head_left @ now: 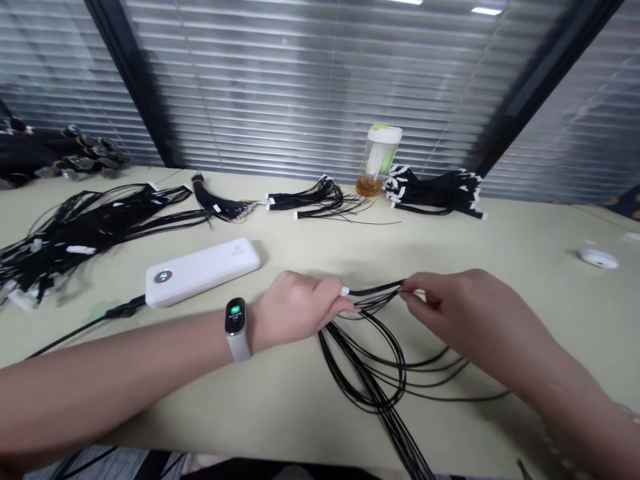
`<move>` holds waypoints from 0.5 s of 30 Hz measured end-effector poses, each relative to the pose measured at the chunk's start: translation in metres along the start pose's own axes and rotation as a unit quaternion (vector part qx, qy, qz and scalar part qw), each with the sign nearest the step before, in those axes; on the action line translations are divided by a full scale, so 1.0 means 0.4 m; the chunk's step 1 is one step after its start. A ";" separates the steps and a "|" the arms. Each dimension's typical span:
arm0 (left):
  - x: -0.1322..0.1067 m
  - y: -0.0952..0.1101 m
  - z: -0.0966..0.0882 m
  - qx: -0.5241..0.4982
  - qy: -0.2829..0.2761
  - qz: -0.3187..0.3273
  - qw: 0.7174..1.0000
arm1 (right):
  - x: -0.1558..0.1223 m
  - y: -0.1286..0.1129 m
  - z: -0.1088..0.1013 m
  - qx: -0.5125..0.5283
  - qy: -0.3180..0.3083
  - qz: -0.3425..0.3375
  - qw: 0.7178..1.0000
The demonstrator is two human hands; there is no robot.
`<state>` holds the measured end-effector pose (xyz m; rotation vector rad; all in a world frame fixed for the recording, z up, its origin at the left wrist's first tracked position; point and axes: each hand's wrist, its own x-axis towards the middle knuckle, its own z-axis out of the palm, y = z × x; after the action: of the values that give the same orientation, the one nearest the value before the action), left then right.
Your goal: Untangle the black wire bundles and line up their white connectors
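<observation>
White power bank (203,272), white-lidded clear bottle (379,160), slatted blinds (300,87) behind, small white object (599,259) at right

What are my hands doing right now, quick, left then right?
Left hand: closed, holding black wires by a white connector.
Right hand: thumb and finger closed, pinching the black wires farther along.
</observation>
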<state>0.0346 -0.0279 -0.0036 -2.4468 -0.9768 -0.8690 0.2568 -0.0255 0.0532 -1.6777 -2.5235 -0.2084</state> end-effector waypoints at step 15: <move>-0.004 -0.003 0.010 0.013 -0.001 -0.010 1.000 | -0.013 -0.007 -0.013 0.315 0.282 -0.038 0.905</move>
<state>0.0346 -0.0258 -0.0075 -2.4204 -1.0080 -0.8551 0.2562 -0.0323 0.0571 -1.0677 -1.9240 0.1030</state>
